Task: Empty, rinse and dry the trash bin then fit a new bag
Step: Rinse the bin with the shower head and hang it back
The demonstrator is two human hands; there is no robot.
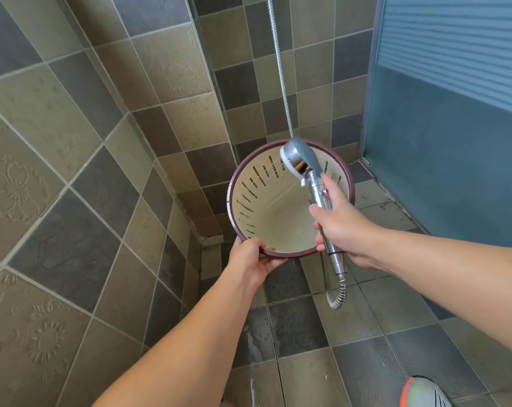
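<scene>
The trash bin [266, 210] is round, cream inside with slots in its wall and a dark red rim. It is tilted with its mouth toward me, above the tiled floor. My left hand [253, 257] grips the near rim from below. My right hand [338, 224] holds the chrome handle of a shower head [300, 157], which points into the bin. Thin streams of water run from the head onto the bin's left inner wall. No bag is in the bin.
Tiled walls close in at the left and back, and a frosted glass door [454, 142] stands at the right. The metal shower hose [281, 69] hangs from above and loops below my right hand. The floor [307, 333] is wet. My shoe [422, 392] shows at the bottom right.
</scene>
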